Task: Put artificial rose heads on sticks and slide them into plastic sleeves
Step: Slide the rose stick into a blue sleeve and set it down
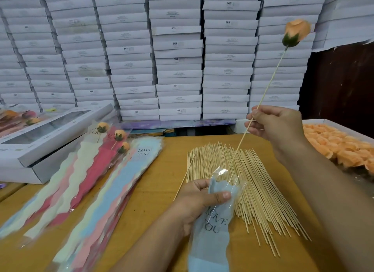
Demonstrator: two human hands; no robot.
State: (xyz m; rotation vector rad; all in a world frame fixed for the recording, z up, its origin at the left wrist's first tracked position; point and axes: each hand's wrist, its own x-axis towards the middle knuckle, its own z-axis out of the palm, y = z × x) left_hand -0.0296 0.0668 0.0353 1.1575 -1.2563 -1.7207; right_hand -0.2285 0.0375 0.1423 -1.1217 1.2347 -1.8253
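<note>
Rose stick (265,91) entering held sleeve (214,217)

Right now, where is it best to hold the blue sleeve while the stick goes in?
Pinch the blue sleeve just below its open top, from the left, as the left hand does. The mouth gapes there toward the stick, whose lower tip is just entering.

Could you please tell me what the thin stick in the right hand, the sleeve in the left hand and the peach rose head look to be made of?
Thin pale stick: likely bamboo or wood, matte, matching the pile of skewers.
Light blue "LOVE YOU" sleeve: clear glossy plastic film over a blue liner, glare at its mouth.
Peach rose head: soft matte petals, perhaps foam or fabric; unclear.
</note>
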